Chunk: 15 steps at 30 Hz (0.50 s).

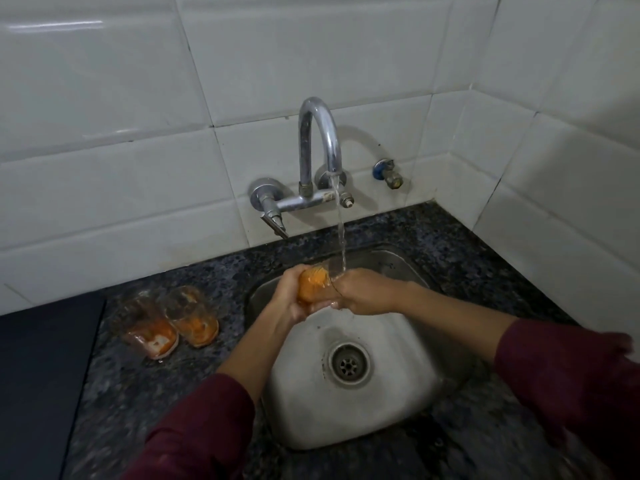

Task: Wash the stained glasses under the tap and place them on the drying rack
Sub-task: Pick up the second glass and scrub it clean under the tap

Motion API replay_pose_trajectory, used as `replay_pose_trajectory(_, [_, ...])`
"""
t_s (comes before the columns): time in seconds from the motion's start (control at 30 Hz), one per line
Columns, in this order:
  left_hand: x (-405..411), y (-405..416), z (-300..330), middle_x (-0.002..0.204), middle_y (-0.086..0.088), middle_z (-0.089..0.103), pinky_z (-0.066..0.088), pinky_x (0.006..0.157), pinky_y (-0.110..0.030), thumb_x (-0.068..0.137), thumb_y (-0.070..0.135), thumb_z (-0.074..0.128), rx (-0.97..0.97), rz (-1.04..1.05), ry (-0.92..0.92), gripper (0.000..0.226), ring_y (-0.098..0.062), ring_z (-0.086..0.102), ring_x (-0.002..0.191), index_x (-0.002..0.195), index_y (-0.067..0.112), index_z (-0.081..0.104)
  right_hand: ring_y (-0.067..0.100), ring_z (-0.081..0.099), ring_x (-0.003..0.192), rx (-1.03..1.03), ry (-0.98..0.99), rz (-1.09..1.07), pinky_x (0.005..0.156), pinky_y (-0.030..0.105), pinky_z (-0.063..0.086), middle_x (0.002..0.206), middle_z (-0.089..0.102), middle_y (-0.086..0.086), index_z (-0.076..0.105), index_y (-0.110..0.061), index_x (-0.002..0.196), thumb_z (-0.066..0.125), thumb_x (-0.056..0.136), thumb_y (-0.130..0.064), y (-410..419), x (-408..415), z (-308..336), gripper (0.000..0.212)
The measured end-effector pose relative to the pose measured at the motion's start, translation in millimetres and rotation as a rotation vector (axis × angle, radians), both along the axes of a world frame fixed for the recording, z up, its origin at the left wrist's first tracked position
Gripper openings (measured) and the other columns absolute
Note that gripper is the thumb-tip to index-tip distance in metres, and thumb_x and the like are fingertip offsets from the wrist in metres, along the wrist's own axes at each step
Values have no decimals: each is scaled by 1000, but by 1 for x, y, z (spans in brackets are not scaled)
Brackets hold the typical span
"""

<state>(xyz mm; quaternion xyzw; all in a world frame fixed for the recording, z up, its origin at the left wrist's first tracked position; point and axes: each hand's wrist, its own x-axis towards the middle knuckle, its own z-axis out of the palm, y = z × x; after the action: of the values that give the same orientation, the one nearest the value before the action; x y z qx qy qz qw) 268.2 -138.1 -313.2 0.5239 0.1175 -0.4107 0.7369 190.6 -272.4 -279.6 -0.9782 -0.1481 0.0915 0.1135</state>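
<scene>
An orange-stained glass [313,284] is held tilted over the steel sink [408,407], its mouth toward the right. My left hand [290,296] grips its base and body. My right hand [363,292] is at its rim, with fingers that seem to reach inside. Water runs from the chrome tap [320,147] onto the glass's rim. Two more stained glasses, one [149,329] beside the other [190,315], stand on the dark granite counter [138,393] left of the sink. No drying rack is in view.
White tiled walls meet in a corner at the right. A small valve with a blue knob [389,174] sticks out of the wall right of the tap. A dark flat surface [38,375] lies at the far left. The sink's drain [347,364] is uncovered.
</scene>
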Motion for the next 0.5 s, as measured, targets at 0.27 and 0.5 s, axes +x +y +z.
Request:
replay_pose_trajectory(0.27, [9, -10, -13, 74, -9, 61, 54, 71, -39, 79, 28, 65, -103, 221, -142, 16, -23, 62, 67, 76, 12, 61, 17, 53, 119, 1075, 498, -407, 74, 23, 56, 128, 56, 5, 42, -13, 139, 49, 91, 4, 20, 11, 11, 51])
replay_pose_trajectory(0.5, [3, -13, -13, 81, -13, 66, 59, 67, -43, 88, 25, 57, 25, 96, 5, 18, -26, 64, 73, 92, 8, 61, 25, 60, 106, -313, 14, -27, 80, 34, 48, 118, 62, 5, 56, -17, 117, 53, 86, -15, -5, 16, -17, 32])
